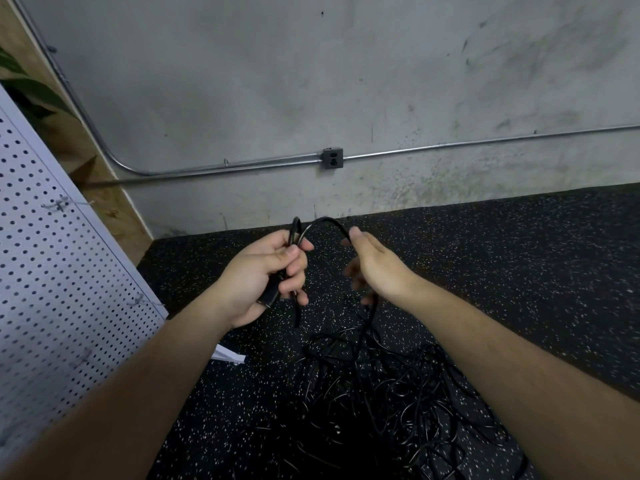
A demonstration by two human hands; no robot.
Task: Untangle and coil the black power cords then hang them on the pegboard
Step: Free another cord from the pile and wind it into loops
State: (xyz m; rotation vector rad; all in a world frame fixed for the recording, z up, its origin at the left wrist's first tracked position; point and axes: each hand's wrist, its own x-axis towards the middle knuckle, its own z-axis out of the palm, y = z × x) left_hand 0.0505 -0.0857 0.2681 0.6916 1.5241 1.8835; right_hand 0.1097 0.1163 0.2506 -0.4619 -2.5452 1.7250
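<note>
1. A person's left hand (266, 275) grips a black cord (325, 221) in a closed fist. The fingers wrap round strands that run roughly upright through the palm.
2. A blocky plug (269, 295) sticks out at the heel of that hand, pointing down and back toward the person. A short strand hangs straight down below the fingers.
3. Above the fist the cord folds into a tight loop, then arches rightward to the right hand (379, 268), the two hands level and near each other.
4. The right hand holds the cord with the thumb on top and the fingers curled beneath it. The fingers are blurred, so how firm the grip is cannot be told.
5. Below the right hand the cord drops almost vertically into a tangle (398, 403) of black cords, which lies on the speckled floor (519, 271) between the forearms.
6. A white pegboard (52, 271) stands at the left, well apart from the tangle, with wire hooks (59, 204) on its face.
7. A grey wall (242, 81) behind carries a metal conduit (450, 145) and an outlet (333, 158).
</note>
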